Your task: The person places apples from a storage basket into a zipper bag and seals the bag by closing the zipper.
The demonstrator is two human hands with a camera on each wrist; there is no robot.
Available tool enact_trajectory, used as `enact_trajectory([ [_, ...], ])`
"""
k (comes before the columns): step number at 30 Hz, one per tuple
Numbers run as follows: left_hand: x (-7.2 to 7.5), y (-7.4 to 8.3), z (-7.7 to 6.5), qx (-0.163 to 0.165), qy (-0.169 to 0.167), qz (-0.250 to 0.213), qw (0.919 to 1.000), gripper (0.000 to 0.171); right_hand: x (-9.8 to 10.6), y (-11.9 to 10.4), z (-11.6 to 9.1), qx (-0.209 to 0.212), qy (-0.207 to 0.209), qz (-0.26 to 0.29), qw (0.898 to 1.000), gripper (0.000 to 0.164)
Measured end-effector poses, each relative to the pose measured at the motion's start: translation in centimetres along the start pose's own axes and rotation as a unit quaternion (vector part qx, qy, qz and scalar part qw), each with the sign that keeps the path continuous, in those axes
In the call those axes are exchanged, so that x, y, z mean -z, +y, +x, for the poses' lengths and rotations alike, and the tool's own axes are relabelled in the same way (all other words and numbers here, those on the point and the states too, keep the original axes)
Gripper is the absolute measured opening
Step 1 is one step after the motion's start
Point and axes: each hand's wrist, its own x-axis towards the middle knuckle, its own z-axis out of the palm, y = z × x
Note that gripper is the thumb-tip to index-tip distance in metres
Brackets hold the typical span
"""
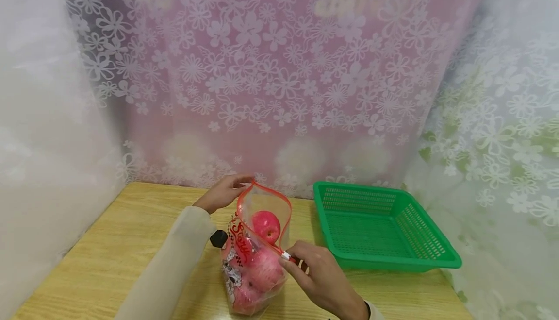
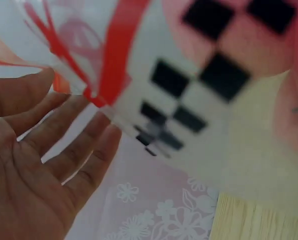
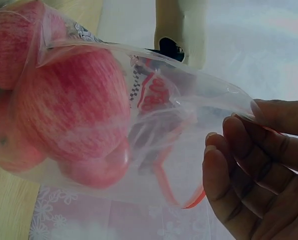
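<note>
A clear zip bag [image 1: 238, 232] with red lettering and a black checkered print stands upright on the table, its red-edged mouth spread wide. Several red apples fill it; one apple [image 1: 266, 226] shows through the opening, and a large apple [image 3: 74, 102] shows through the plastic in the right wrist view. At the far corner of the mouth, my left hand [image 1: 223, 193] pinches the rim between thumb and index finger, its other fingers [image 2: 96, 165] extended along the plastic. The near corner, by the white slider [image 1: 286, 255], is pinched by my right hand [image 1: 320, 274].
To the right of the bag sits a green plastic basket [image 1: 362, 235] with slatted sides, and no contents show in it. Under everything is a wooden table [image 1: 100, 247]. Flower-patterned sheeting [image 1: 279, 82] hangs behind the table and along its sides.
</note>
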Motion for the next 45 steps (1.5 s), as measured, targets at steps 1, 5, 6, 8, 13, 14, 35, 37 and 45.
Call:
enact_trajectory([
  [1,0.1,0.0,0.1,-0.006,-0.005,-0.001,1.0,0.042,0.0,0.0,0.0,0.003,0.002,0.001,1.0,0.011],
  [5,0.1,-0.4,0.3,-0.009,0.011,-0.008,0.9999,0.033,0.1,0.4,0.0,0.018,0.015,0.003,1.0,0.011],
  [6,0.1,-0.5,0.4,-0.008,0.019,-0.01,0.9997,0.03,0.1,0.5,0.0,0.022,0.02,0.001,1.0,0.012],
  [8,0.0,-0.8,0.4,-0.002,0.037,-0.012,0.9992,0.024,0.4,0.8,0.1,0.025,0.027,-0.002,0.999,0.013],
  [13,-0.1,-1.6,0.4,-0.021,0.072,-0.015,0.9971,0.018,1.2,1.7,0.4,0.013,0.035,-0.02,0.999,0.016],
  [14,-0.1,-1.8,0.3,-0.027,0.08,-0.011,0.9963,0.018,1.4,1.9,0.4,0.007,0.036,-0.024,0.999,0.016],
  [35,1.0,-1.0,-4.6,-0.071,0.264,0.021,0.9618,0.013,4.4,9.4,3.6,-0.038,0.066,-0.057,0.995,0.005],
  [37,0.9,-0.8,-5.1,-0.077,0.273,0.029,0.9584,0.012,4.5,10.3,4.0,-0.042,0.067,-0.05,0.996,0.007],
  [45,1.0,0.0,-6.9,-0.082,0.305,0.058,0.9469,0.009,4.6,12.5,5.2,-0.083,0.068,-0.02,0.994,0.012],
])
